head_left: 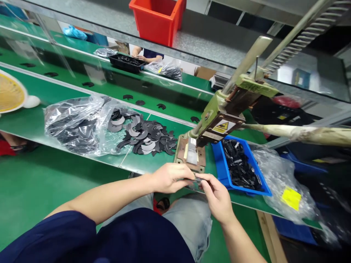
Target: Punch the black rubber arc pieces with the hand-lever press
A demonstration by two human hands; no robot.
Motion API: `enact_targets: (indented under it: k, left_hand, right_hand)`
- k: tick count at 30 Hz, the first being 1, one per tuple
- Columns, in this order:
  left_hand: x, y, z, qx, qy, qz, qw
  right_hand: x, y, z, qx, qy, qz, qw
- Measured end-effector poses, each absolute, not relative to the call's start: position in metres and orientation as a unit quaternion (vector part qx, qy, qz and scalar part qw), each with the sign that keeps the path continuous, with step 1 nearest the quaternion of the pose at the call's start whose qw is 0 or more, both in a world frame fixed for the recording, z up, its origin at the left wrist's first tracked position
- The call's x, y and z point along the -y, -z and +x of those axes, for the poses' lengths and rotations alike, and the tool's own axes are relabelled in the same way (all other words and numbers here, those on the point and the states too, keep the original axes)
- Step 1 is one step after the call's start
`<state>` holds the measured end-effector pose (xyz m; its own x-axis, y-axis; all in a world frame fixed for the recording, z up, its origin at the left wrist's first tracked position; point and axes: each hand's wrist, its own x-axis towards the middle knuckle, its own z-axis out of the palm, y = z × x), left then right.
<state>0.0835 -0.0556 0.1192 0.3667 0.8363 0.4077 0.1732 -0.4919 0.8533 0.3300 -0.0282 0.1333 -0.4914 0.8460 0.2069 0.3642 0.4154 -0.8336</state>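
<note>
My left hand (172, 178) and my right hand (219, 197) meet at the table's front edge, just before a green hand press (210, 117). Both sets of fingertips pinch a small dark part (196, 179); the fingers hide most of it, so its full shape cannot be made out. Behind my hands is the press base (179, 151), with a light metal plate (192, 155) on it. To the left lies a loose pile of curved black and grey flat pieces (153, 137). A blue bin (218, 164) of small black parts (238, 164) stands right of the press.
A clear plastic bag (79, 124) of dark pieces lies left. Several black pieces (161, 106) dot the green belt (109, 89) behind. The press lever (298, 132) juts right. A red bin (156, 23) sits on the overhead shelf. Across the line, a person's hands (139, 56) are near a black tray (127, 65).
</note>
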Motion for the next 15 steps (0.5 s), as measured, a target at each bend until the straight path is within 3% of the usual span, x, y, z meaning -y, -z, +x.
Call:
enact_targets:
  k: [5,9,15]
  left_hand:
    - [0.059,-0.106,0.059,-0.390,-0.432,0.775,0.249]
    - [0.068,-0.072,0.024,-0.484,-0.404,0.757,0.171]
    - [0.092,-0.028,-0.003,-0.510,-0.336,0.787,0.085]
  right_hand:
    - [0.016,-0.151,0.342,0.698,-0.453,-0.446,0.329]
    - [-0.026,-0.163,0.372,0.683,-0.376,-0.503,0.372]
    - [-0.135,-0.164,0.414,0.666,-0.243,-0.613,0.348]
